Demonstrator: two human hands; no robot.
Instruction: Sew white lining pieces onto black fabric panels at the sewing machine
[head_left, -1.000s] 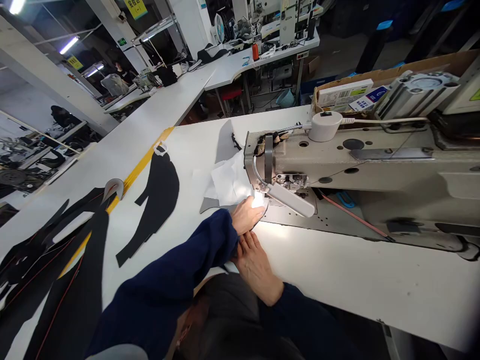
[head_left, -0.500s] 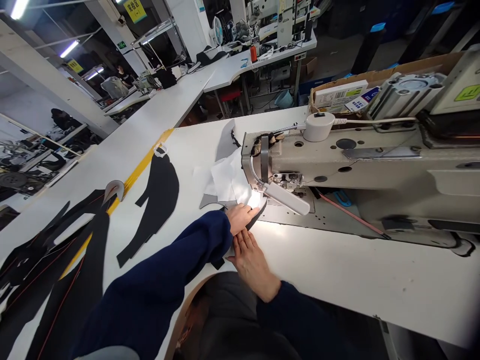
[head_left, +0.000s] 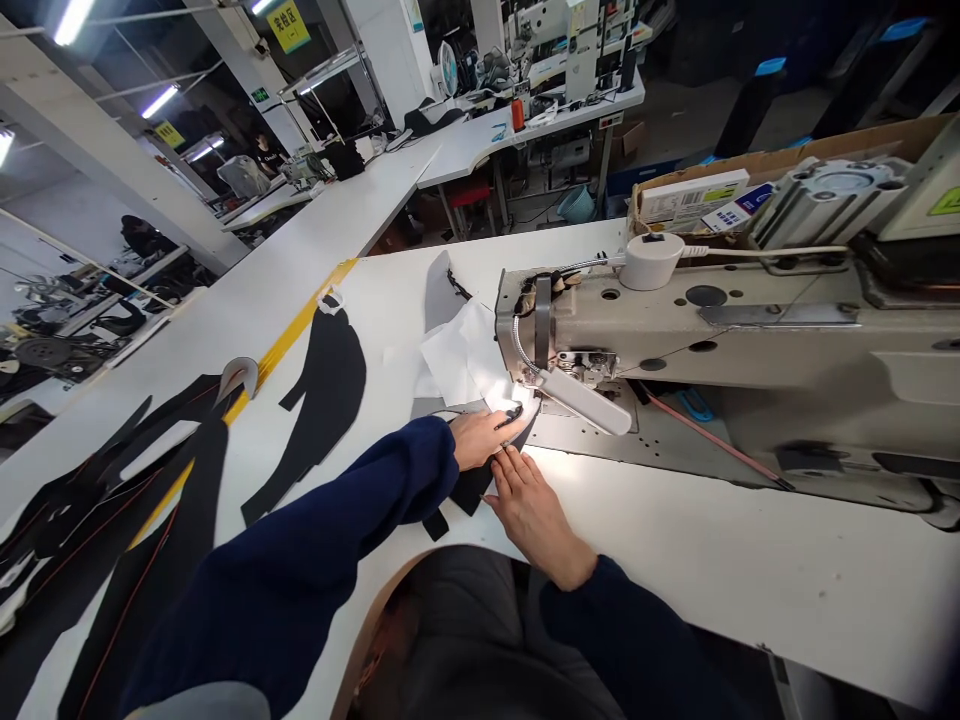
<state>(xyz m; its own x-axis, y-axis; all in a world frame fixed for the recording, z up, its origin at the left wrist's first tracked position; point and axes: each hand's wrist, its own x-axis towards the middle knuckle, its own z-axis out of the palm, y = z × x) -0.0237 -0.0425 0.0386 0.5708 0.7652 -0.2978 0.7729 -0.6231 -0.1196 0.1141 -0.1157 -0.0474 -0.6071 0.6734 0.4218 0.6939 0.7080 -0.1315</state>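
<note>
My left hand [head_left: 478,440] reaches toward the needle area of the sewing machine [head_left: 585,330], its fingers closed on a dark fabric piece [head_left: 472,490] with a grey side. My right hand [head_left: 536,510] lies nearer to me, its fingers stretched flat over the same piece's right edge. White sheets [head_left: 454,360] lie beside the machine head, just beyond my left hand. A white lamp bar [head_left: 585,402] on a flexible neck lights the spot. The needle itself is hard to make out.
A black cut piece [head_left: 330,375] lies left on the white table [head_left: 675,550]. Further left are several black pieces with red lines [head_left: 172,540], across yellow tape [head_left: 304,325]. Behind the machine stands a cardboard box [head_left: 637,205] with small boxes and a metal part.
My right hand has slid a little right and its fingers have spread slightly. More of the dark fabric shows below my left hand. The whole view has shifted slightly.
</note>
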